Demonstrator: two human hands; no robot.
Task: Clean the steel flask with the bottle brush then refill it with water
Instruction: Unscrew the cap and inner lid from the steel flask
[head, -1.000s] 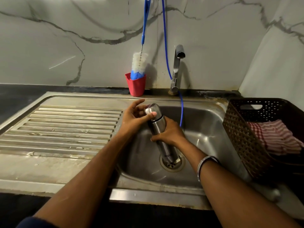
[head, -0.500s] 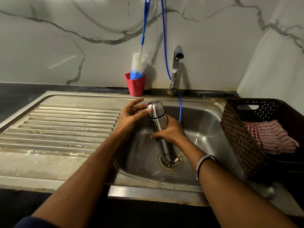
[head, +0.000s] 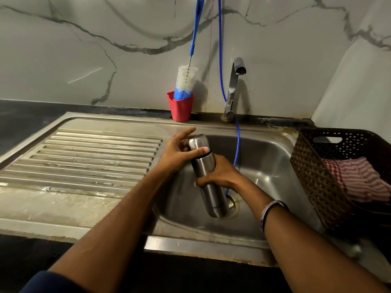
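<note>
The steel flask (head: 208,182) is held nearly upright over the sink basin (head: 266,166), its base above the drain. My right hand (head: 220,176) grips the flask's body from the right. My left hand (head: 177,151) is wrapped around the flask's cap (head: 197,142) with the thumb across its front. The bottle brush (head: 186,81), white and blue bristles on a blue handle, stands head down in a red cup (head: 181,108) behind the sink, left of the tap (head: 233,87).
A ribbed steel draining board (head: 84,157) lies to the left of the basin. A dark woven basket (head: 330,176) holding a red-and-white striped cloth (head: 357,178) sits at the right. A thin blue hose (head: 237,134) hangs from the wall into the basin.
The flask has been raised off the drain and tipped more upright. My left hand has closed further around the cap.
</note>
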